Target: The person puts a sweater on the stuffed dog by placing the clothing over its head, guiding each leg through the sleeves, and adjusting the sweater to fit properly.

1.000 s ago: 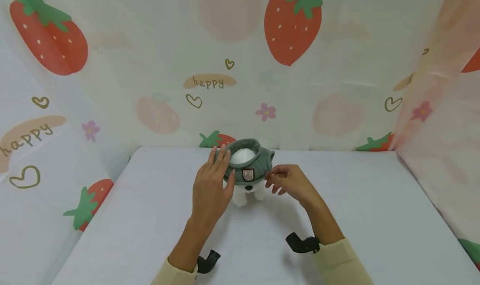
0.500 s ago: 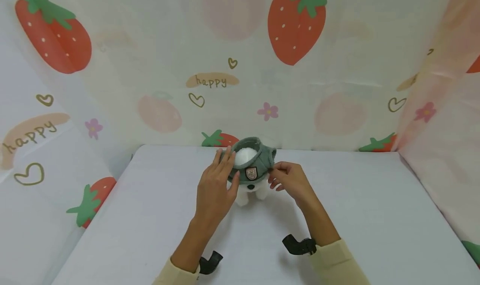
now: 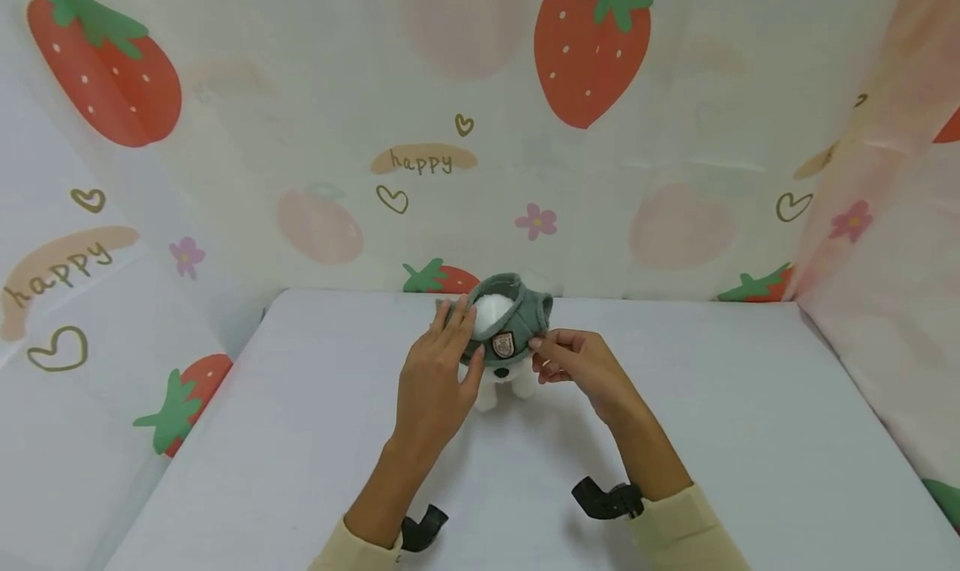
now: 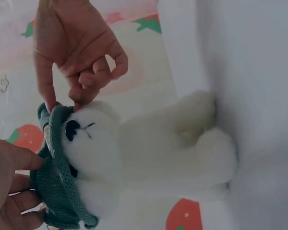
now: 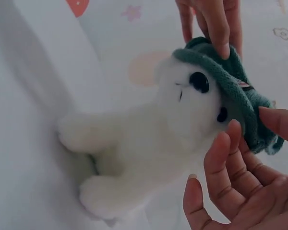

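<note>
The grip of the right hand [image 3: 588, 367] is a pinch, thumb and finger on the lower edge of a green, ring-shaped knitted garment [image 3: 532, 308]. Opposite, the left hand [image 3: 435, 383] is not clenched: its fingers lie nearly straight along the garment's other side, the thumb resting on its front. The garment sits around the top of the head of a white, fluffy plush animal [image 5: 177, 120] (its white crown shows through the upper hole), just above the black nose [image 5: 199, 82]. A shield-shaped badge [image 3: 503, 345] faces the person. The plush animal stands upright between the hands, near the far edge of the white counter [image 3: 675, 404]. Cream cloth sleeves [image 3: 686, 525] cover both forearms, and behind hangs a pale, strawberry-printed curtain [image 3: 480, 79].
</note>
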Motion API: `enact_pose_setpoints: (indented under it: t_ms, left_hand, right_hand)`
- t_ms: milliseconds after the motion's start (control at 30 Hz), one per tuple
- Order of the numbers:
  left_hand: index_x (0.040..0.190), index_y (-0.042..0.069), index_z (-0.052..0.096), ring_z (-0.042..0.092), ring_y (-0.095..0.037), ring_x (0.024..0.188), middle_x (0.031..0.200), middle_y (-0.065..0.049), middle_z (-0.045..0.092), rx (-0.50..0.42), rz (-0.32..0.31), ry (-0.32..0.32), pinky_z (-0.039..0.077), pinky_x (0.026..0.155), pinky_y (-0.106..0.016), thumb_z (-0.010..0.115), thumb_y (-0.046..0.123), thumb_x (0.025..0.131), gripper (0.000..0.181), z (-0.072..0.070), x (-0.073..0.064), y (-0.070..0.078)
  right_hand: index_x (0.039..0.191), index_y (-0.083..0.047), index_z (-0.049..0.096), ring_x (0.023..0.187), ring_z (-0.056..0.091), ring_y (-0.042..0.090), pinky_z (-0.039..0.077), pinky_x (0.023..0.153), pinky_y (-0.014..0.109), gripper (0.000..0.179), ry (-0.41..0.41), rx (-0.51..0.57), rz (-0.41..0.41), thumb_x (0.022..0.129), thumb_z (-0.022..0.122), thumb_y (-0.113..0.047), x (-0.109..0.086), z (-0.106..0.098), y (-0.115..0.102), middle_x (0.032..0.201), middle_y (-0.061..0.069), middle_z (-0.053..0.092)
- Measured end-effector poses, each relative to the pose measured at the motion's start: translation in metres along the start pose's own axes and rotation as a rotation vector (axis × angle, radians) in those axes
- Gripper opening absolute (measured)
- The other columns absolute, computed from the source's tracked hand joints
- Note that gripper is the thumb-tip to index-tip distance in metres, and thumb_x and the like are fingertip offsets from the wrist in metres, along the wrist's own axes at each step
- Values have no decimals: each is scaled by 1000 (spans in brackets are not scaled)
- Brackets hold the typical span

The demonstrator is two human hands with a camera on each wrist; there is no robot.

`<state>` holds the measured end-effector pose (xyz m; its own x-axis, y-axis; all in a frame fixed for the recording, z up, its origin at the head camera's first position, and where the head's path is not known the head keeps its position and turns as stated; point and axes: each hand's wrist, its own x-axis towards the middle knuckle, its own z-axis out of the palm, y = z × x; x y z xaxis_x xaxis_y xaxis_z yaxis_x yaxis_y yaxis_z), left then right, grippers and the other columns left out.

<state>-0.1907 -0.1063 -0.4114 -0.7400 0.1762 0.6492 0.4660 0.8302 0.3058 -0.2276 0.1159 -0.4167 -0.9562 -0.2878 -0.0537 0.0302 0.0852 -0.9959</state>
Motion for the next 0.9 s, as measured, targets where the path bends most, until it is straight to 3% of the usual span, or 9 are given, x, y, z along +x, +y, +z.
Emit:
enact_pose_setpoints:
  t_ms: [167,233,333,467,533,600,667,767,900]
  left_hand:
    - [146,4,54,41,-28,144,153,-9,47,-16,9,-8,42,110,-49,74,16,94,56,1,-1,-1]
    - [146,5,53,40,-27,145,153,-10,48,-82,3,6,39,112,-49,72,18,96,55,0,0,-5]
    - [148,9,53,40,-23,145,154,-6,48,-301,-63,63,37,114,-49,66,21,101,50,-8,8,-16]
    - [142,11,60,52,-17,134,142,-1,60,-678,-311,108,45,106,-45,55,24,106,38,-10,26,-43]
    - [134,8,64,61,-15,119,125,-1,68,-851,-481,29,50,97,-42,53,26,107,34,-1,31,-58]
    - [128,6,66,65,-13,104,109,1,70,-1022,-642,-125,54,90,-37,51,27,108,33,10,33,-71]
    - [123,5,66,67,-13,92,98,2,69,-1172,-748,-296,56,84,-34,49,26,109,30,21,33,-81]
    - [113,12,67,67,-13,83,91,2,69,-1329,-784,-462,57,79,-32,45,22,110,24,30,29,-88]
    - [98,19,70,64,-11,75,85,3,66,-1421,-772,-487,57,71,-29,44,22,110,29,35,26,-90]
  right_hand:
    - [96,7,67,70,66,18,57,78,33,25,39,54,-13,99,65,-18,0,4,4,78,6,68]
    - [96,8,66,69,66,17,58,77,32,23,53,68,-19,99,64,-15,0,5,7,77,6,68]
    - [97,10,65,68,66,17,58,78,32,22,55,65,-33,100,63,-12,1,6,10,75,6,67]
    - [98,11,64,69,66,17,58,77,31,24,64,52,-40,101,62,-12,2,3,7,76,6,67]
    - [98,10,64,69,66,18,58,77,31,24,73,46,-34,101,61,-13,2,1,6,76,6,67]
    - [98,10,64,69,66,18,58,77,30,23,79,42,-27,101,61,-13,1,-1,5,76,6,67]
    - [99,10,64,69,66,18,58,76,30,24,82,44,-19,101,61,-13,1,-1,5,76,6,67]
    - [100,10,64,68,66,17,58,75,29,24,89,55,-9,102,60,-13,2,0,5,75,7,67]
    - [100,10,64,66,66,17,58,72,29,23,107,59,10,101,60,-13,4,3,7,74,7,66]
